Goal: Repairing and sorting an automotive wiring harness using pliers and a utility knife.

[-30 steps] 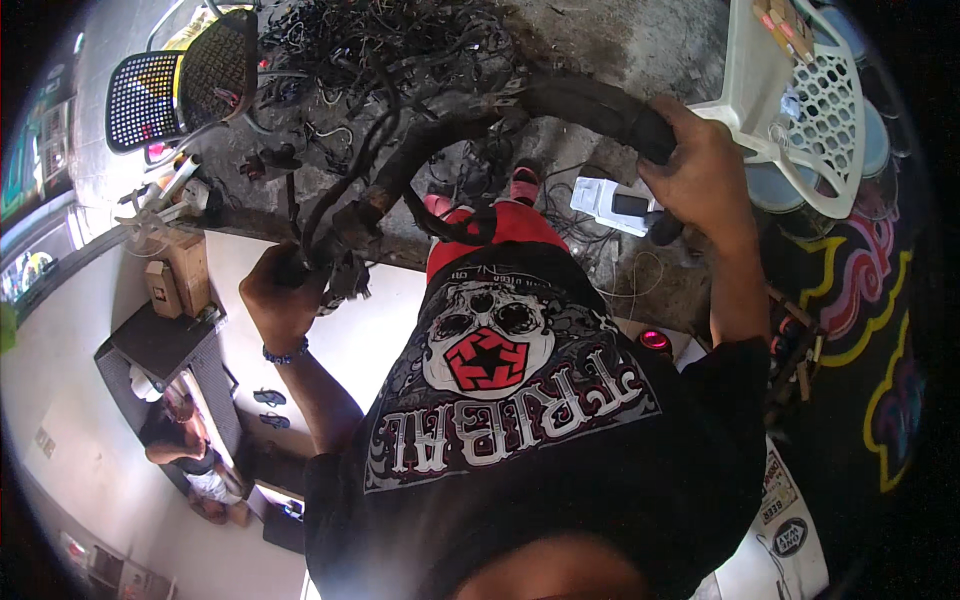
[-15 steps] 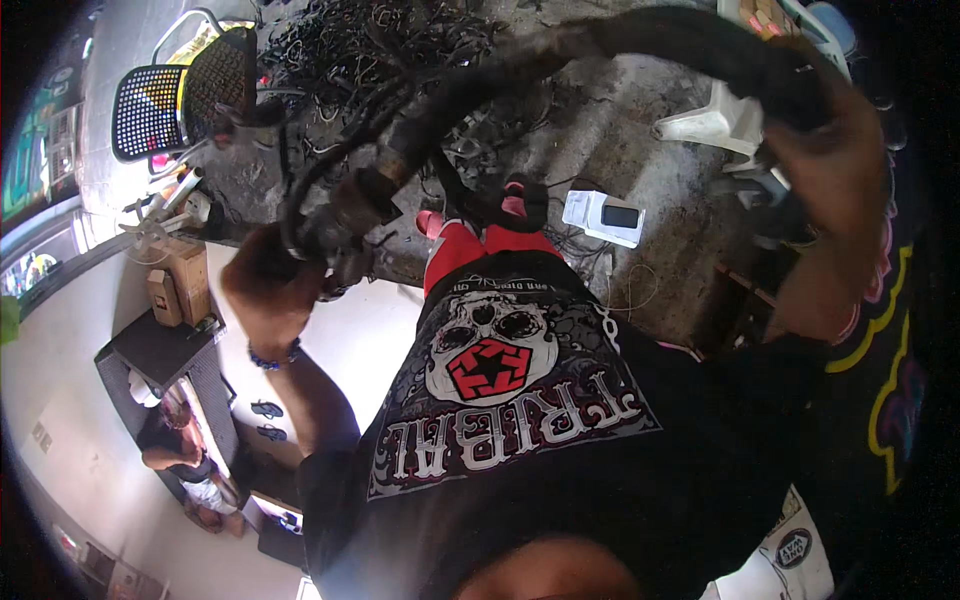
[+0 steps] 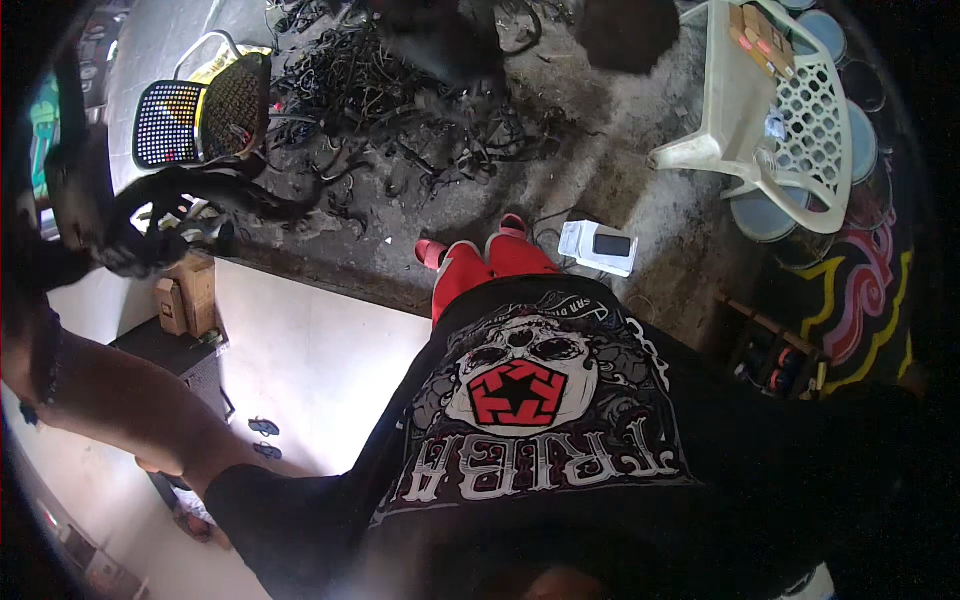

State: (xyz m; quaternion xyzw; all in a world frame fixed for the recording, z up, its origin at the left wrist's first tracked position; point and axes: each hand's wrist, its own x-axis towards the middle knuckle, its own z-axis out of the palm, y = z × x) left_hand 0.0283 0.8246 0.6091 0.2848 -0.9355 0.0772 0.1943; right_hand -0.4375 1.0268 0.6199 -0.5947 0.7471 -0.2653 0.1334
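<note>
At the far left edge, my left hand (image 3: 22, 335) is raised, dark and smeared by motion. It is closed on a thick black wiring harness (image 3: 225, 190). The harness hangs in loops beside the hand, and one length of it stretches right, above the floor. A dark bracelet circles my left wrist. My right arm, in a black sleeve (image 3: 830, 430), runs out to the right into shadow. The right hand itself cannot be made out there.
A heap of tangled black cables (image 3: 340, 90) lies on the stained floor. Left of it is a black mesh chair (image 3: 235, 105); at right, a tipped white plastic chair (image 3: 720, 120). A phone (image 3: 612, 245) lies on a white box (image 3: 575, 240). A low white wall (image 3: 310, 310) stands left of my legs.
The harness was stretched between both my hands in front of me. My left hand has swung out left with it. The right hand has let go and left the view.
</note>
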